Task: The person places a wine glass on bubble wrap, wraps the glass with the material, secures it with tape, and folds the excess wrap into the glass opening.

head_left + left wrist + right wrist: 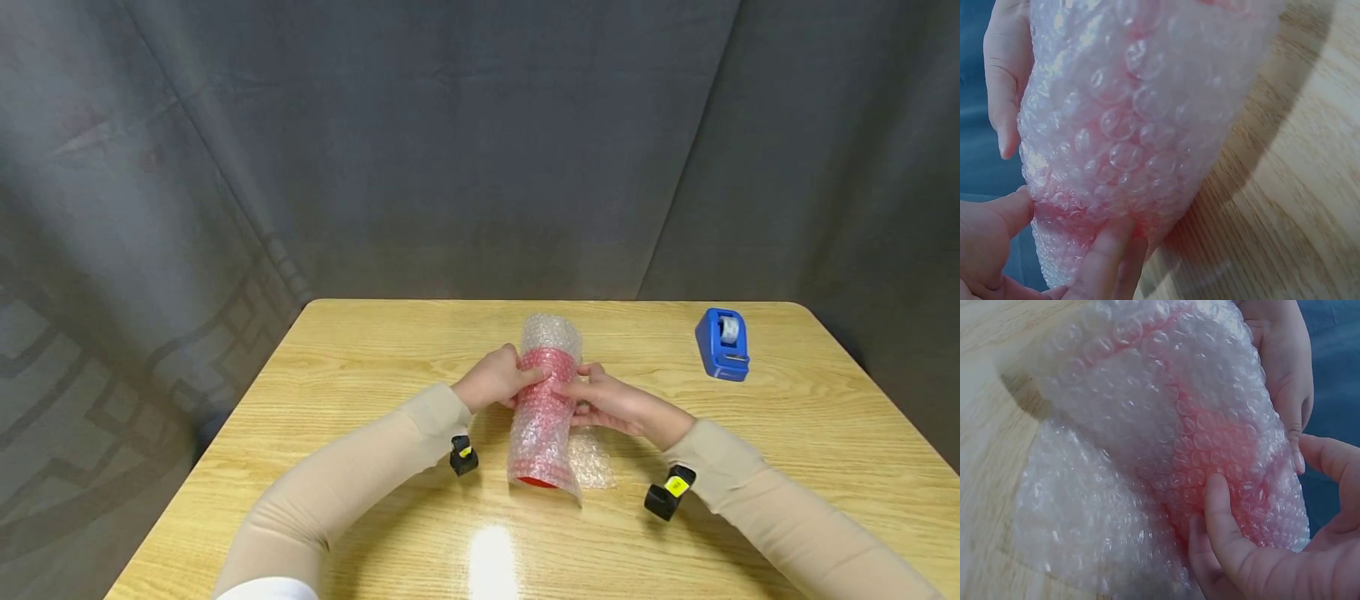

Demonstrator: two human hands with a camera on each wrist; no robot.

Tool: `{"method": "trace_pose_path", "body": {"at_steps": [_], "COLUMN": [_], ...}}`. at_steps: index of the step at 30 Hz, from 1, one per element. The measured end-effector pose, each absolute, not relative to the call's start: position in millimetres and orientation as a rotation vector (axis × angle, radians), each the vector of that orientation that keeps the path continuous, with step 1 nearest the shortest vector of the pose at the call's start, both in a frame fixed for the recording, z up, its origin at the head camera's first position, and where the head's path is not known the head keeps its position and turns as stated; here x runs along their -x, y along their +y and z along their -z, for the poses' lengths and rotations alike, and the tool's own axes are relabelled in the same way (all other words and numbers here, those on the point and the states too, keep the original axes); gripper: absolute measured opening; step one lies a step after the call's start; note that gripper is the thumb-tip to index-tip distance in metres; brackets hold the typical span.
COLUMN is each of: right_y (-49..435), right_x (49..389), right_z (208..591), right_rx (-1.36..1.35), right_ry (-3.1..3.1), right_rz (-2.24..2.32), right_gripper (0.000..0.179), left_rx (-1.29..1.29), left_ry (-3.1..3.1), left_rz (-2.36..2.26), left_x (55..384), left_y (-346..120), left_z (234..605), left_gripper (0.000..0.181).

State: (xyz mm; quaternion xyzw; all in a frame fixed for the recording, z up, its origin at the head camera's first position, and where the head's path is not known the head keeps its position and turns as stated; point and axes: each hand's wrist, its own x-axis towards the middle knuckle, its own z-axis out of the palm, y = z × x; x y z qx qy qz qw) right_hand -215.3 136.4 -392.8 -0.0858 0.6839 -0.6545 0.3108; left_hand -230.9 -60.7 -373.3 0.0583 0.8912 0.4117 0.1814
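A red and white object wrapped in clear bubble wrap [551,417] lies lengthwise near the middle of the table, its red end showing at the near opening. From the left, my left hand [497,379] grips the roll, thumb on top and fingers around its side. My right hand [611,402] holds it from the right, its thumb also on top, close to the left thumb. A loose flap of bubble wrap [1085,512] spreads flat on the table on the right side. What exactly is inside the wrap cannot be made out.
At the back right of the wooden table [360,350] stands a blue tape dispenser [723,346] with a roll of clear tape. A dark grey curtain [480,150] hangs behind the table's far edge.
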Motion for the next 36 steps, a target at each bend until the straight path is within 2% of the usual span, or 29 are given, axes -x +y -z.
{"method": "trace_pose_path", "body": {"at_steps": [7,15,25,30,36], "right_y": [129.1,126.9,127.6,127.6,128.4], "right_x": [214.0,213.6,212.5,213.0,214.2], "right_z": [392.8,393.0,391.9,393.8,394.8], "right_rx": [0.233,0.238,0.250,0.244,0.219], "right_ry": [1.900,1.946,1.950,1.942,1.953], "right_rz": [1.706,1.681,1.686,1.701,1.687], "right_gripper": [0.085,0.076,0.073,0.073,0.075], "left_rx": [-0.152,-0.157,-0.201,-0.132,-0.014], "left_ry": [2.527,2.530,2.507,2.389,2.192], "left_rz": [-1.148,-1.154,-1.202,-1.366,-1.548], "left_x": [229.7,230.2,230.1,230.4,235.2], "left_y": [-59.7,-59.5,-61.1,-60.7,-62.7], "left_z": [372.3,371.9,375.4,378.0,380.3], "left_gripper": [0.044,0.047,0.053,0.040,0.006]}}
